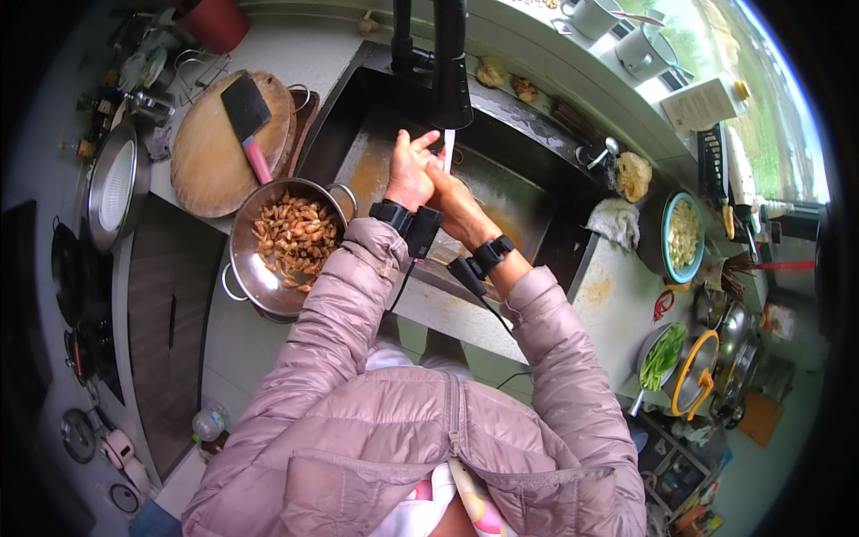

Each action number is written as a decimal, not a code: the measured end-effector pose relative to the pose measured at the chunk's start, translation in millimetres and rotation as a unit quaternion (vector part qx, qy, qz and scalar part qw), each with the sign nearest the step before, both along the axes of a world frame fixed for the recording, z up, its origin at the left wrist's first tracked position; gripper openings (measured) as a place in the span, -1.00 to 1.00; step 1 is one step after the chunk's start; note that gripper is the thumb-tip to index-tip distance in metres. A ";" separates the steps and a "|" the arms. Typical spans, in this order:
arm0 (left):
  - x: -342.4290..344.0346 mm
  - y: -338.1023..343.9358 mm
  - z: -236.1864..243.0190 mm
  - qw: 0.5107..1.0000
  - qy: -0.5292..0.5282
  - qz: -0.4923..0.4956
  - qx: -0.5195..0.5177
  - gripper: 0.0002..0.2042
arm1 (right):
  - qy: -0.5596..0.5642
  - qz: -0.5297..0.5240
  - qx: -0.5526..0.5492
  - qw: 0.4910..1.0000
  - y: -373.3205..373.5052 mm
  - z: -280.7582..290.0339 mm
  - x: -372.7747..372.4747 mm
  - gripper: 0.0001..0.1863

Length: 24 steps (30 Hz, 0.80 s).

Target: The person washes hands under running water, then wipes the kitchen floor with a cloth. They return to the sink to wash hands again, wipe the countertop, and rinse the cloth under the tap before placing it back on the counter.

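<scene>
Both hands are held together over the black sink (pixel 546 201), beside a white stream of water (pixel 449 148) falling from the black faucet (pixel 452 98). My left hand (pixel 411 173) is open, its fingers stretched out near the stream, with no object visible in it. My right hand (pixel 458 208) presses against the left hand's fingers; its own fingertips are hidden there. To the left, a steel pan (pixel 268 288) with two loop handles holds a heap of small brown pieces (pixel 297 234), perhaps meat.
A cleaver (pixel 245 109) with a pink handle lies on a round wooden board (pixel 199 166) left of the sink. On the right are a crumpled cloth (pixel 614 221), a blue-rimmed bowl of pale chopped food (pixel 684 234), and a pan of green leaves (pixel 662 356).
</scene>
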<state>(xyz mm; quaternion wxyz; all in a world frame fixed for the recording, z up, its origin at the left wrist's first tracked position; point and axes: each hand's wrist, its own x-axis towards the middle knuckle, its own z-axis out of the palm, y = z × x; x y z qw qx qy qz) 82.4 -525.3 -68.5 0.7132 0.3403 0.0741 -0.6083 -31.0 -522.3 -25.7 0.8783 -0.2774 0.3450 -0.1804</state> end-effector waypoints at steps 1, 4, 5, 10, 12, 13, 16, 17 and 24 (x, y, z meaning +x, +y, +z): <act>3.1 -2.0 1.1 1.000 0.016 -0.001 0.001 -0.28 | -0.047 0.023 0.009 0.999 2.0 1.1 -2.7 -0.59; 5.3 -6.2 -0.3 0.999 0.040 0.013 -0.002 -0.24 | -0.051 0.028 -0.033 0.998 4.1 -0.9 -5.6 -0.57; 4.8 -6.5 -1.4 0.999 0.045 0.009 -0.006 -0.22 | -0.031 0.022 -0.036 0.999 3.1 -3.2 -5.7 -0.56; -11.5 1.8 -0.8 1.000 -0.016 0.000 -0.020 -0.31 | 0.188 0.006 -0.105 0.977 -17.0 -25.6 6.5 -0.56; -18.6 1.7 4.8 1.000 -0.024 0.001 -0.017 -0.34 | 0.175 -0.044 -0.119 0.976 -29.0 -34.7 11.5 -0.56; -26.0 2.5 7.4 0.998 -0.054 0.004 -0.006 -0.35 | 0.167 -0.069 -0.126 0.975 -33.9 -38.3 13.9 -0.55; -26.5 3.7 13.1 0.999 -0.036 0.002 -0.005 -0.33 | 0.292 -0.033 -0.314 0.903 -37.5 -44.8 21.7 -0.62; -23.0 4.4 13.6 0.999 -0.034 -0.011 -0.003 -0.31 | 0.373 -0.023 -0.407 0.833 -34.2 -45.6 23.7 -0.64; -5.9 13.5 5.1 0.998 -0.045 -0.048 0.016 -0.27 | 0.243 0.011 -0.467 0.850 -14.3 -44.1 26.6 -0.54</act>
